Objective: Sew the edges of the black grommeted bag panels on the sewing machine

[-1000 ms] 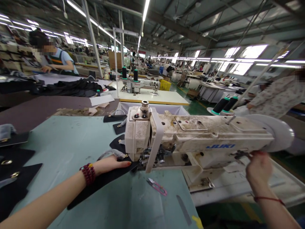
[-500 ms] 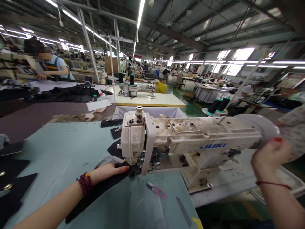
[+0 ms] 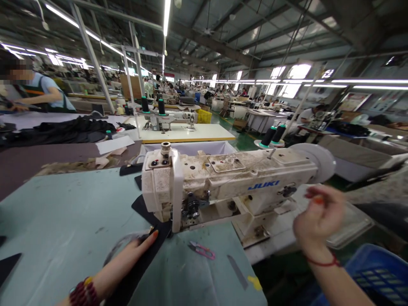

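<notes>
Right, the left hand (image 3: 127, 259) is down flat, fingers extended and no grip at all, pressing on a black fabric panel (image 3: 148, 231) that runs in beneath the needle end of a cream JUKI sewing machine (image 3: 236, 174). Good placement: firm, even pressure there keeps the panel from creeping, and those fingertips want to stay well clear of the needle. Over on the other side, the right hand (image 3: 318, 216) is raised just off the handwheel (image 3: 314, 163), not touching it, fingers curled toward the thumb, and whether they pinch a fine thread, I can't tell from here. Pink thread snips (image 3: 201, 250) lie close by on the pale green tabletop (image 3: 63, 216), right where a hand can find them. Two black thread spools (image 3: 273, 135) stand up behind the machine, a blue plastic crate (image 3: 378, 276) sits low to the right, and a co-worker (image 3: 32, 89) is busy at the far left
</notes>
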The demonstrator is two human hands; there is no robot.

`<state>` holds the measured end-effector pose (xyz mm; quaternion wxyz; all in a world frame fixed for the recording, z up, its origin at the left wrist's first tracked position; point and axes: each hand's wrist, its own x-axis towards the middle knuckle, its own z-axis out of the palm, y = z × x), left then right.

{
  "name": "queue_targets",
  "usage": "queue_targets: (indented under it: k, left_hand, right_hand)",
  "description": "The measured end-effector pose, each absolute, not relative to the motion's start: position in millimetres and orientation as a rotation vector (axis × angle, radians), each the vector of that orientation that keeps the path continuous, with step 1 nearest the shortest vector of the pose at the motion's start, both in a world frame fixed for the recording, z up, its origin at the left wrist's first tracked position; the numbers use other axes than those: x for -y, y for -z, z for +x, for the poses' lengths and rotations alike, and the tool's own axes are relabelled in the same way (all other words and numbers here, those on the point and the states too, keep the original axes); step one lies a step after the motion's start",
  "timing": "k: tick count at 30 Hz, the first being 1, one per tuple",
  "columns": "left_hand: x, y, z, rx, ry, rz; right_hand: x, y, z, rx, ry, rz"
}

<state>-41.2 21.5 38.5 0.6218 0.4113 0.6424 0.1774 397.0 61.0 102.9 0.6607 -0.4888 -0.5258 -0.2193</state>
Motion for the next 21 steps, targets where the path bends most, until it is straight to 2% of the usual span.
queue_targets:
  k: [2, 4, 5, 7, 10, 14, 21]
  left_hand:
    - [-9, -39, -33, -1.434, -0.465, 0.824]
    - [3, -41, -29, -1.405, -0.561, 0.792]
    - [9, -42, -30, -1.419, -0.602, 0.802]
    - [18, -49, -38, -1.498, -0.611, 0.892]
    - [14, -68, -57, -1.545, -0.494, 1.251]
    - [-36, -88, -68, -1.421, -0.474, 1.692]
    - [-110, -68, -42, -0.968, -0.253, 1.660]
  right_hand:
    - [-35, -72, 329, 1.635, 0.015, -1.072]
    - [-13, -37, 265, 1.927, -0.642, -1.081]
    - [-5, -22, 236, 1.951, -0.879, -1.085]
    - [2, -1, 188, 1.829, -1.148, -1.121]
    - [-2, 10, 143, 1.573, -1.292, -1.203]
    - [-13, 10, 115, 1.432, -1.336, -1.304]
    - [-12, 13, 105, 1.182, -1.513, -1.300]
